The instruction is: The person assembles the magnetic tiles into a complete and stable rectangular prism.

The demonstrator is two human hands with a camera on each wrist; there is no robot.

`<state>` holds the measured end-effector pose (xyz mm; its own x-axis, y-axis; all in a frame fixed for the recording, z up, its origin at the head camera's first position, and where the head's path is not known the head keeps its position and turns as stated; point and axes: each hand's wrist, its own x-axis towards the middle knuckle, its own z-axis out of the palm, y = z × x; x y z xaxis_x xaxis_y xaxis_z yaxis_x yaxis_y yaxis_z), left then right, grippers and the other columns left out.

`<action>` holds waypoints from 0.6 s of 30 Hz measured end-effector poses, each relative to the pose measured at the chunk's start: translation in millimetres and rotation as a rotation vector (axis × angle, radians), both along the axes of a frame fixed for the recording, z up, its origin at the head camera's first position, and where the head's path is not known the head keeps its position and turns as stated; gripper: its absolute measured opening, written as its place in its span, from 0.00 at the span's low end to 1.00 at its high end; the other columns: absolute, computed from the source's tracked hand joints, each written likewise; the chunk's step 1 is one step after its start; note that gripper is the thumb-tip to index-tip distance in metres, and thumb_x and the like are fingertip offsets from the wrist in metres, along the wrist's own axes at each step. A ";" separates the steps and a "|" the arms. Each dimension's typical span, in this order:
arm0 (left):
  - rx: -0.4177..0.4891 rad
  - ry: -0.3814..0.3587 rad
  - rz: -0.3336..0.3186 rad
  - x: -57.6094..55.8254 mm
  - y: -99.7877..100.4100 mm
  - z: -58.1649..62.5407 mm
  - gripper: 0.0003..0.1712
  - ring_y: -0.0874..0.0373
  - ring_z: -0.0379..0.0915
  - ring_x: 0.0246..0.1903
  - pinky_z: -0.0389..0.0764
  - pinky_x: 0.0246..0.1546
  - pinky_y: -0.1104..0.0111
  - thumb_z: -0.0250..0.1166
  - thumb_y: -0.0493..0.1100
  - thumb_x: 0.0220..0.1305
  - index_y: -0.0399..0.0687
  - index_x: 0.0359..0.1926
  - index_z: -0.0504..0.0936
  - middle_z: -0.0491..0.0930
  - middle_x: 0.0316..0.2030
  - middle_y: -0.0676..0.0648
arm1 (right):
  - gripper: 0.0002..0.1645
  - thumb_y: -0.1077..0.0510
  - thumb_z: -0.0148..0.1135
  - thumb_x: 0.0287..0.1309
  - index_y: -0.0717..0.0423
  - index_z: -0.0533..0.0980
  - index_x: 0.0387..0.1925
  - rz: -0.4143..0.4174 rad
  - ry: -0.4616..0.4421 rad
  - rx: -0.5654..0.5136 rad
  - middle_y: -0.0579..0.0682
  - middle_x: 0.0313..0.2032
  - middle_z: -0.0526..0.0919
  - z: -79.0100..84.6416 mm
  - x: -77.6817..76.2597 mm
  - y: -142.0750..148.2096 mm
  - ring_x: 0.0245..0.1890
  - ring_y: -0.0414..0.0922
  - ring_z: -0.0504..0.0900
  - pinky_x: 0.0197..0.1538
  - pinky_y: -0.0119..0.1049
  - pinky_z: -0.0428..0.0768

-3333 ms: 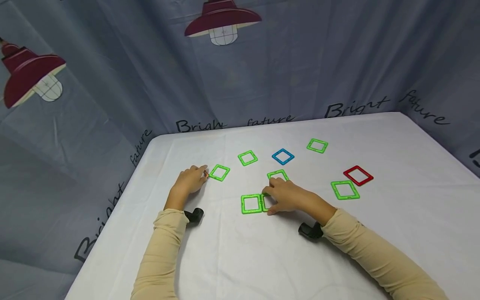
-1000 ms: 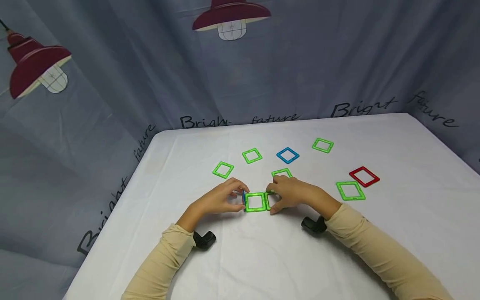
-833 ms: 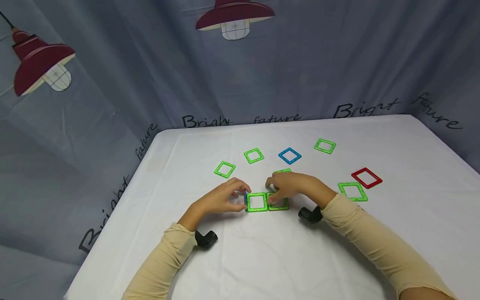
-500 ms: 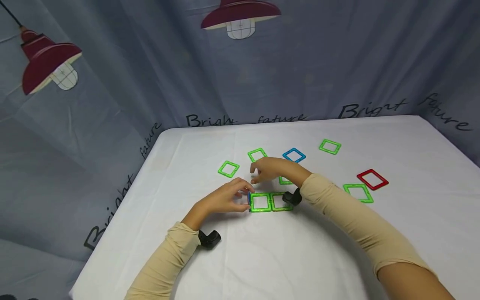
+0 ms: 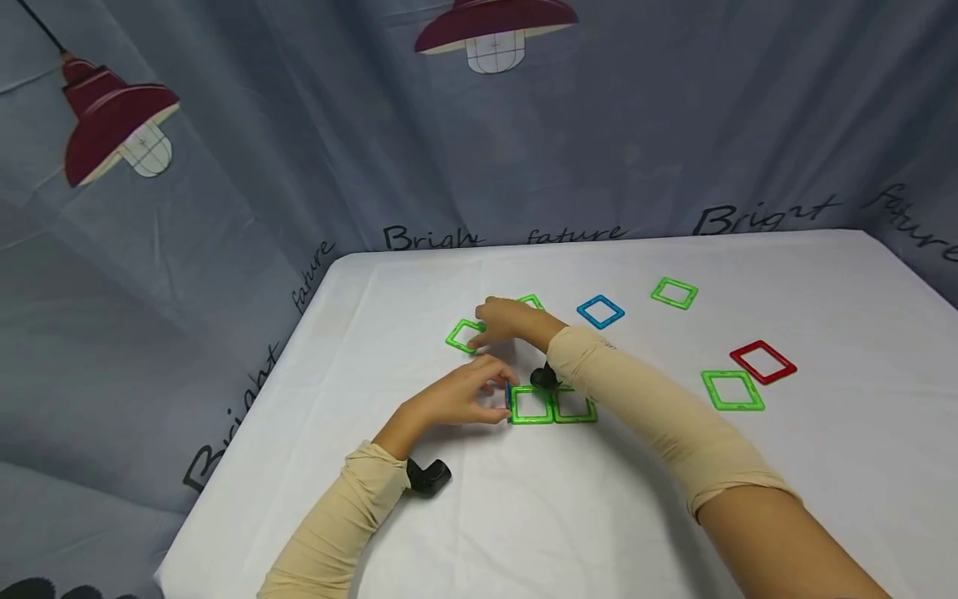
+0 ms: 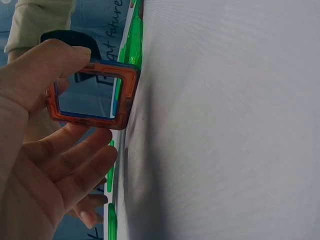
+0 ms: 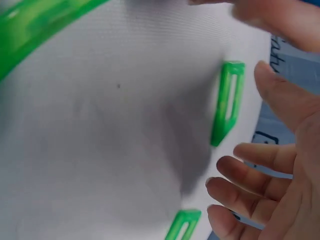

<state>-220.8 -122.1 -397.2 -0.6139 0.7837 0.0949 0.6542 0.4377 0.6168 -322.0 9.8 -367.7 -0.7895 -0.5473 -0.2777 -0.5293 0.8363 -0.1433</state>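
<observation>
My left hand [image 5: 466, 393] pinches a square magnetic tile [image 6: 131, 95] between thumb and fingers. It stands on edge, orange on the face toward the left wrist camera, with blue along its borders. It is right at the left side of two green square tiles [image 5: 532, 423] lying joined on the table. My right hand [image 5: 509, 320] reaches across to the back left, fingers spread and holding nothing. Its fingertips are right at the edge of a loose green tile [image 5: 453, 339], partly covered by the hand. Another green tile [image 5: 533, 299] is half hidden behind that hand.
Farther back lie a blue tile [image 5: 600, 323] and a green tile [image 5: 675, 304]. On the right, a red tile [image 5: 784, 373] sits close beside a green tile [image 5: 733, 407]. My right forearm [image 5: 666, 416] crosses above the table. The white tabletop [image 5: 524, 516] ends at a grey curtain [image 5: 314, 150].
My left hand brought its tile from the back left to the green pair and has kept it there. My right hand let go of the pair and moved to the back left.
</observation>
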 end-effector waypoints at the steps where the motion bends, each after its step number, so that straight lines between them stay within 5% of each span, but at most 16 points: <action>1: -0.001 -0.002 0.001 0.2 1.0 0.1 0.21 0.57 0.74 0.50 0.76 0.46 0.73 0.66 0.39 0.53 0.39 0.48 0.71 0.69 0.46 0.45 | 0.38 0.34 0.57 0.52 0.59 0.72 0.54 -0.002 0.007 0.015 0.56 0.52 0.74 -1.8 -0.6 -1.1 0.53 0.51 0.73 0.54 0.46 0.73; 18: -0.019 0.008 0.029 1.1 1.1 -1.1 0.21 0.58 0.74 0.49 0.76 0.46 0.73 0.66 0.40 0.53 0.44 0.49 0.71 0.69 0.47 0.48 | 0.36 0.39 0.63 0.49 0.62 0.71 0.51 -0.063 0.023 0.042 0.58 0.49 0.72 -6.8 7.5 8.0 0.48 0.50 0.74 0.48 0.45 0.75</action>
